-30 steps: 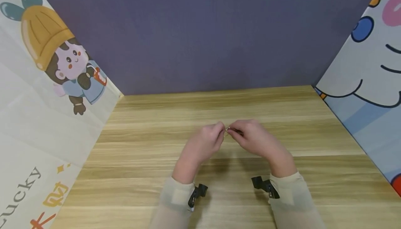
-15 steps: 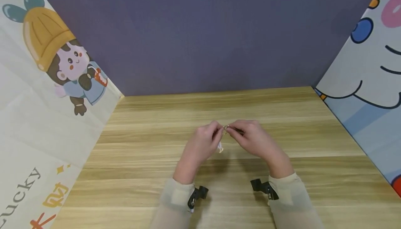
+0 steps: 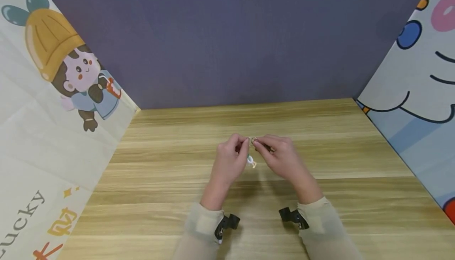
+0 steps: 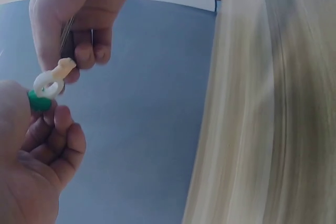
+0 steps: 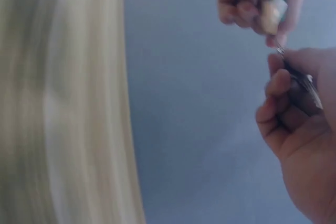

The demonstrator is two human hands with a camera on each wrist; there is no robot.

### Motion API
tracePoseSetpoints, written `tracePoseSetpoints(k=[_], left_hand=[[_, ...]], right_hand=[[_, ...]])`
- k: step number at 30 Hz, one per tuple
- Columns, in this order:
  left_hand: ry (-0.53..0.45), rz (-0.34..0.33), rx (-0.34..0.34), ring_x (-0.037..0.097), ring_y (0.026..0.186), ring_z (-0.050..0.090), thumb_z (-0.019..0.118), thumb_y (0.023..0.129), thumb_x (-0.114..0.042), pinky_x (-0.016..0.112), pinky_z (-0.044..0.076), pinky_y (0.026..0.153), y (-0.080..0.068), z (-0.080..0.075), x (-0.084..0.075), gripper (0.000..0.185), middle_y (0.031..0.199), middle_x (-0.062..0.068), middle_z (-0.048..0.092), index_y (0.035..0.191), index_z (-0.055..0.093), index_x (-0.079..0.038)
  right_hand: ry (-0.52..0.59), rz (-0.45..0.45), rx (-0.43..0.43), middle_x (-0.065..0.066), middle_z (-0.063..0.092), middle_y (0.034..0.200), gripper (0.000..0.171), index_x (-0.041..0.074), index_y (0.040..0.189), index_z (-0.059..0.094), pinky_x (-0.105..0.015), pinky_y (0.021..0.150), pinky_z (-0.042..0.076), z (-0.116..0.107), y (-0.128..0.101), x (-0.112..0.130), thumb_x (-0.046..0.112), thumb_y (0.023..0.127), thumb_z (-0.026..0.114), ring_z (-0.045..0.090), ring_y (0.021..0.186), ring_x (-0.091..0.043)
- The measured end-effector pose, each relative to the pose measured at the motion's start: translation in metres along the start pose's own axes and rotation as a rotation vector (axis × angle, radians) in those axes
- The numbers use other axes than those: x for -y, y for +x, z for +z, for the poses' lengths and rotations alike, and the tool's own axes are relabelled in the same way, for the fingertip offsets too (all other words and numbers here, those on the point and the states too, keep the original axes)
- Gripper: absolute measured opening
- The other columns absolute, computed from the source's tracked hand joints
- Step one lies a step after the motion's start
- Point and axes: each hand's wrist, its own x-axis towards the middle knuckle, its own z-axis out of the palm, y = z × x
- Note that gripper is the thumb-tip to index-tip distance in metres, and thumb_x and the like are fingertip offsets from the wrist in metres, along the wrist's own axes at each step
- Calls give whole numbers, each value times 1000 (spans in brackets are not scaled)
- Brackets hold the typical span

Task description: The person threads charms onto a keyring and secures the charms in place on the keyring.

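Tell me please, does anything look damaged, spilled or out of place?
Nothing stands out: the left hand holds a green-and-white charm, the right hand a metal item. No spill or breakage shows, though fine flaws cannot be judged.

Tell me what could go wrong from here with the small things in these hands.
The metal link between the left hand and right hand looks tiny and could slip onto the table. The charm sticks out from the left hand and might snag, with the hands this close. If the right hand loosens, the metal piece it holds could fall out.
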Motion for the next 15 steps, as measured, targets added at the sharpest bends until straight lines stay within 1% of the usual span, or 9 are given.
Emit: tracePoseSetpoints(k=[2, 4, 6, 9, 11, 15], left_hand=[[-4, -22, -35, 15, 58, 63, 66, 102, -3, 15, 51, 53, 0, 2, -1, 10, 72, 11, 72, 94, 69, 3], [-5, -40, -63, 17, 58, 64, 66, 101, -2, 16, 51, 52, -1, 4, -1, 10, 71, 12, 73, 93, 69, 4], [-6, -53, -85, 17, 57, 64, 66, 101, -1, 16, 50, 51, -1, 5, -1, 11, 70, 13, 73, 92, 69, 4], [-15, -67, -103, 17, 58, 64, 66, 101, -2, 16, 51, 52, -1, 7, 0, 11, 71, 13, 74, 92, 69, 3], [-14, -68, -96, 17, 60, 65, 65, 102, -3, 16, 52, 53, -1, 7, 0, 11, 73, 13, 74, 93, 69, 3], [7, -58, -26, 16, 62, 68, 63, 106, -8, 17, 55, 56, 0, 3, 2, 13, 77, 11, 75, 98, 68, 1]], right_hand=[[1, 0, -40, -9, 79, 84, 9, -3, 99, 80, -19, 59, 56, 7, -1, -1, -5, 92, 76, 67, 64, -11], [9, 14, -67, -11, 79, 85, 8, -4, 98, 80, -19, 60, 58, 12, -2, 0, -6, 92, 76, 69, 66, -13], [20, 33, -85, -12, 79, 86, 8, -3, 98, 80, -21, 62, 60, 17, -4, 0, -7, 92, 76, 72, 68, -15], [25, 51, -97, -11, 78, 85, 8, -4, 99, 80, -23, 60, 60, 20, -4, 1, -6, 94, 75, 71, 68, -15], [30, 55, -100, -11, 77, 83, 8, -4, 100, 80, -23, 60, 58, 20, -4, 1, -6, 94, 74, 69, 67, -14], [31, 42, -89, -10, 76, 81, 7, -5, 99, 80, -20, 58, 54, 15, -2, -2, -5, 95, 74, 64, 65, -11]])
